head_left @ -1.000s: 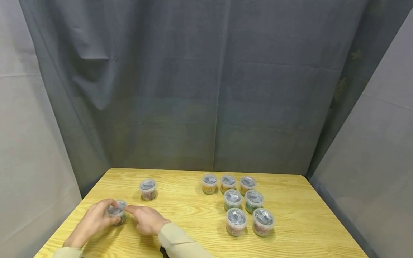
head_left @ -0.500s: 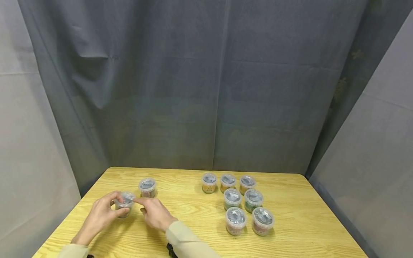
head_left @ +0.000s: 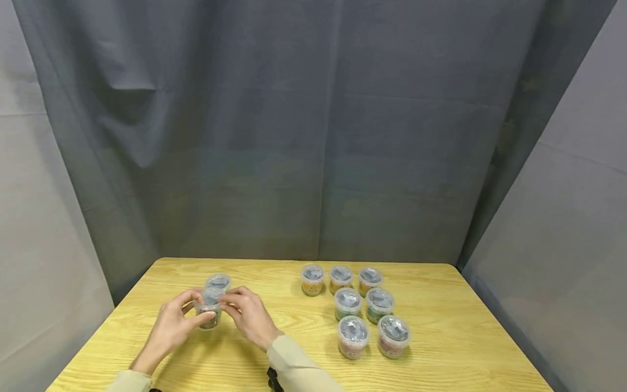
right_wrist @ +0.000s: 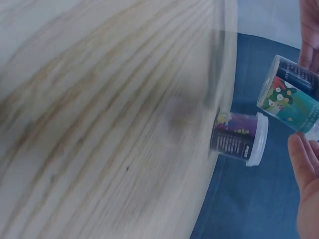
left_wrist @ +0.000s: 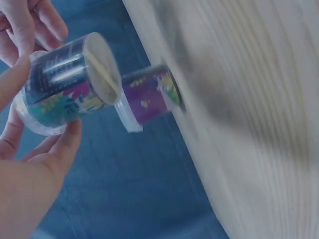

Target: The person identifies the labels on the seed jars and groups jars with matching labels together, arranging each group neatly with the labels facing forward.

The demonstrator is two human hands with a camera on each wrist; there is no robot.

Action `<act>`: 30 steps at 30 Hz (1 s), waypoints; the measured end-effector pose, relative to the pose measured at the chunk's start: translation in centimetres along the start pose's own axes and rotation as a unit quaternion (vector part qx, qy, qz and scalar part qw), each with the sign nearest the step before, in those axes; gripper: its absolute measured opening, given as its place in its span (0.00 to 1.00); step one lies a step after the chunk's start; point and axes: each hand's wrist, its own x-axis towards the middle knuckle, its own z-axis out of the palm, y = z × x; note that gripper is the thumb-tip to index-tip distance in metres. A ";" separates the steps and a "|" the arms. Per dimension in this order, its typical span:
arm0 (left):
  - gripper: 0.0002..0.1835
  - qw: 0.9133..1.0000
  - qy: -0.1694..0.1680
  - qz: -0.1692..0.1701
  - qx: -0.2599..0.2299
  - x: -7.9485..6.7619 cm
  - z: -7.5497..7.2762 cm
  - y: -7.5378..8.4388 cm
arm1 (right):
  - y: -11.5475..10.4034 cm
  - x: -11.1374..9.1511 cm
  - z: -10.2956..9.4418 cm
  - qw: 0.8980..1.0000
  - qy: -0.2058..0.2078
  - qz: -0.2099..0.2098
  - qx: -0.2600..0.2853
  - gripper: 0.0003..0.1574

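Observation:
A small round plastic tub with a clear lid and a teal floral label [left_wrist: 62, 102] is held just above the table, tilted in the wrist views. My left hand [head_left: 171, 326] grips its side and lid edge between thumb and fingers. On the other side, my right hand [head_left: 252, 318] pinches the rim with thumb and forefinger; part of this contact is hidden. Right behind it in the head view, a second tub [head_left: 217, 281], with a purple label [right_wrist: 241, 123], stands upright on the table. Whether the two tubs touch is unclear.
On the wooden table [head_left: 274, 359], several lidded tubs stand to the right: three with yellow contents [head_left: 312, 287] at the back, two green ones [head_left: 348, 313] in the middle, two pink ones [head_left: 352, 348] in front. A grey curtain [head_left: 235, 136] hangs behind the table.
My left hand has carried the teal-labelled tub up and to the right, toward the standing tub. My right hand has moved along with it, from a fingertip touch to a pinch on the rim.

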 end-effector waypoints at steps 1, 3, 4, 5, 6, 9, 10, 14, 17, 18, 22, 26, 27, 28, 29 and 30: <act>0.16 1.000 0.002 -0.001 -0.011 0.0 0.3 0.1 | 0.1 -0.1 -0.2 1.000 0.001 0.006 0.006 0.15; 0.17 1.000 0.003 -0.006 -0.030 0.1 0.8 0.4 | 0.4 -0.2 -0.6 1.000 0.001 0.019 0.021 0.15; 0.17 0.999 0.004 -0.007 -0.041 0.1 1.0 0.5 | 0.5 -0.3 -0.8 0.999 0.001 0.026 0.028 0.15; 0.17 0.999 0.005 -0.008 -0.051 0.2 1.2 0.6 | 0.6 -0.4 -1.0 0.999 0.001 0.033 0.039 0.15; 0.18 0.998 0.007 -0.009 -0.061 0.2 1.5 0.8 | 0.7 -0.4 -1.2 0.998 0.001 0.042 0.051 0.15; 0.18 0.997 0.006 -0.009 -0.082 0.3 2.0 1.0 | 1.1 -0.6 -1.6 0.994 -0.001 0.063 0.085 0.14; 0.18 0.996 0.007 -0.008 -0.088 0.4 2.2 1.1 | 1.1 -0.7 -1.7 0.993 -0.001 0.069 0.095 0.15; 0.19 0.994 0.003 -0.011 -0.110 0.6 3.0 1.3 | 1.6 -1.1 -2.2 0.990 -0.002 0.082 0.115 0.15; 0.19 0.992 -0.004 -0.001 -0.126 0.8 3.5 1.3 | 1.8 -1.2 -2.7 0.989 -0.004 0.086 0.123 0.15; 0.19 0.991 -0.006 0.004 -0.133 0.9 3.7 1.3 | 1.9 -1.3 -2.9 0.988 -0.007 0.089 0.127 0.16; 0.18 0.989 -0.017 0.023 -0.147 1.3 4.2 1.5 | 2.0 -1.3 -3.9 0.984 -0.016 0.103 0.144 0.16; 0.17 0.986 -0.035 0.024 -0.162 1.5 4.5 2.0 | 2.1 -1.5 -4.8 0.980 -0.019 0.110 0.165 0.15; 0.17 0.985 -0.039 0.024 -0.164 1.6 4.6 2.1 | 2.2 -1.6 -5.0 0.979 -0.019 0.111 0.169 0.15; 0.16 0.985 -0.042 0.024 -0.166 1.6 4.7 2.2 | 2.2 -1.6 -5.2 0.978 -0.020 0.112 0.172 0.14; 0.16 0.985 -0.046 0.025 -0.167 1.6 4.8 2.3 | 2.2 -1.7 -5.4 0.978 -0.020 0.114 0.174 0.14; 0.15 0.984 -0.049 0.028 -0.168 1.7 4.9 2.4 | 2.3 -1.8 -5.6 0.978 -0.020 0.114 0.176 0.13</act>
